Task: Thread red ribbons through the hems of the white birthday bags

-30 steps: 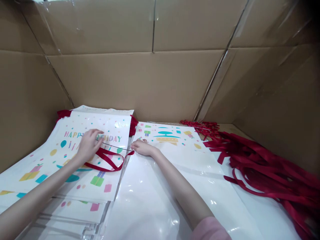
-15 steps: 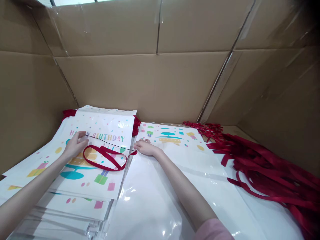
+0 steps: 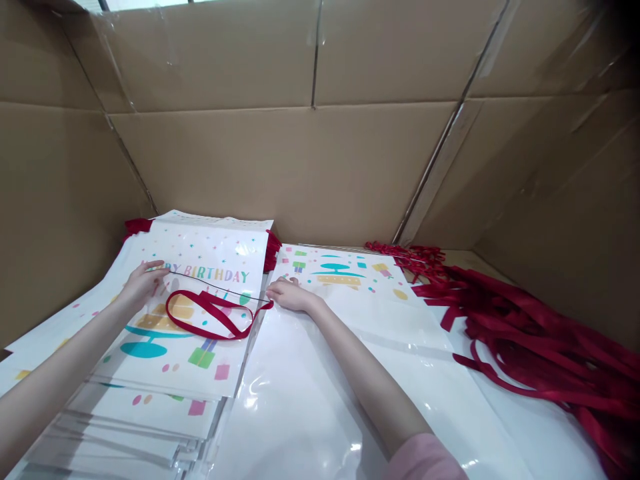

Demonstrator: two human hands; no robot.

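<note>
My L hand (image 3: 143, 285) has one end of a thin black cord (image 3: 220, 287) pinched in the fingertips, above the printed b'day bags (image 3: 215, 247) stacked on the L. My R hand (image 3: 290, 294) is closed on the cord's other end, approx. at the edge of the white sheet (image 3: 295, 387) next to the stack. Cord runs btwn the two, nearly straight. A red ribbon (image 3: 220, 316) lies looped on the top bag, below the cord; its end reaches my R fingertips, can't tell if pinched too. More ribbons (image 3: 530, 327) piled far R.
</note>
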